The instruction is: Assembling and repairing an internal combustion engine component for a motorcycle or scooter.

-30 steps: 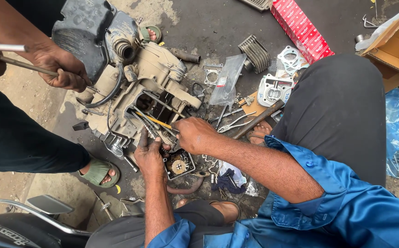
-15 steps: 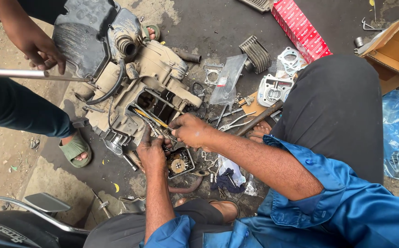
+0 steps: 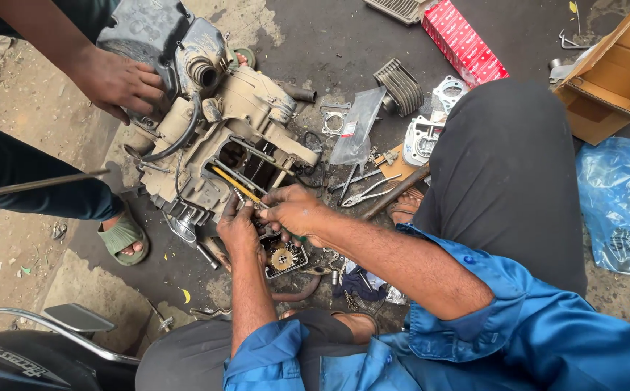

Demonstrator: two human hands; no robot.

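Note:
A dirty beige scooter engine [image 3: 246, 127] lies on the ground with its casing open. A small square part with a brass gear [image 3: 284, 258] sits just below my hands. My right hand [image 3: 299, 214] is closed around a screwdriver [image 3: 236, 186] whose yellow shaft points up-left into the opening. My left hand [image 3: 238, 229] sits beside it at the casing's lower edge, fingers pinched at the shaft. Another person's hand [image 3: 121, 81] rests on the grey plastic cover [image 3: 152, 32] at the engine's top left.
Pliers and spanners [image 3: 362, 190], a finned cylinder [image 3: 400, 87], a gasket [image 3: 335, 119], a plastic bag [image 3: 358, 123] and a metal cover [image 3: 423, 141] lie right of the engine. A red box [image 3: 463, 40], cardboard box [image 3: 612, 80], blue bag [image 3: 623, 206]. The other person's sandalled foot [image 3: 123, 237] and a thin rod [image 3: 39, 185] are left.
The other person's hand moved from the rod's end onto the grey cover, and their foot shifted right. My hands stay at the casing's edge with the screwdriver.

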